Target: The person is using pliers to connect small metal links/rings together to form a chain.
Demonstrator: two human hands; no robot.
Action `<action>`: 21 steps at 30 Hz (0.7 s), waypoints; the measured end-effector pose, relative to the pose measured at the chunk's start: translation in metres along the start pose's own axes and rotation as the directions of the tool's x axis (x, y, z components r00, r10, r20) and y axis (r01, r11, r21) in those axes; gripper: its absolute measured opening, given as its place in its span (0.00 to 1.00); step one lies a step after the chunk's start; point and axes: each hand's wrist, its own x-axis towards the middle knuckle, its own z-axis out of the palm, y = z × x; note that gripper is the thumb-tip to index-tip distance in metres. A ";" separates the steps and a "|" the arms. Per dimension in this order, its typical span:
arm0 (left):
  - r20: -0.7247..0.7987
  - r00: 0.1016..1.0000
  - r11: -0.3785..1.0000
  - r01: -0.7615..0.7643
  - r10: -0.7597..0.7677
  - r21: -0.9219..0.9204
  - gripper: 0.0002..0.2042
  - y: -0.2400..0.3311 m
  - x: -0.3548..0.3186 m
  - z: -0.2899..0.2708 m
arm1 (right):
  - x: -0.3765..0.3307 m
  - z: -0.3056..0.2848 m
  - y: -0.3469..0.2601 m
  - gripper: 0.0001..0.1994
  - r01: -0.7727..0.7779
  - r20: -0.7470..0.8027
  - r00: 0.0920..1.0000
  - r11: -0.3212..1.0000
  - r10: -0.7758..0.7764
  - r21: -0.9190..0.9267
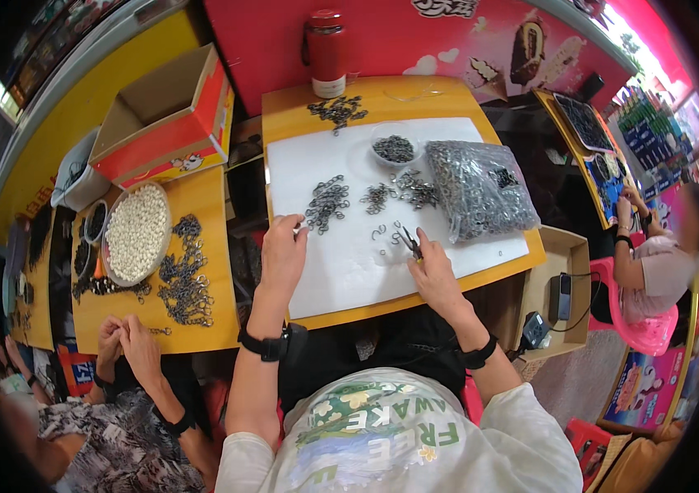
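Note:
My left hand [282, 251] is at the left edge of a loose pile of dark metal clasps [327, 203] on a white sheet [341, 287]. Its thumb and forefinger look slightly apart, and nothing shows between them. My right hand [434, 275] is closed around small pliers [412, 245] with yellow on the handle, their jaws pointing up and left. Several open metal rings [380, 233] lie by the pliers' tip. Two smaller heaps of metal links [378, 198] sit farther off, in front of a clear round tub [394, 149] of dark rings.
A bulging clear bag [481, 191] of metal parts lies right of the tub. A red flask [326, 53] stands at the back. On the left table are a bowl of white beads [137, 232], chains [185, 283] and a red box [170, 123]. A person's hands [132, 345] work there.

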 end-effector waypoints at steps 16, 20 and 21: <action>0.150 0.923 0.930 0.365 -0.355 -0.047 0.09 0.012 -0.022 -0.019 | -0.001 -0.010 -0.028 0.25 0.166 -0.200 0.952 0.940 -0.232 -0.298; 0.090 0.978 0.962 0.168 -0.191 0.213 0.09 -0.004 -0.032 -0.025 | 0.004 -0.011 -0.036 0.22 0.255 -0.150 0.945 0.942 -0.290 -0.219; 0.094 0.982 0.939 0.126 -0.164 0.321 0.09 -0.005 -0.034 -0.026 | 0.004 -0.010 -0.038 0.22 0.258 -0.145 0.945 0.941 -0.293 -0.217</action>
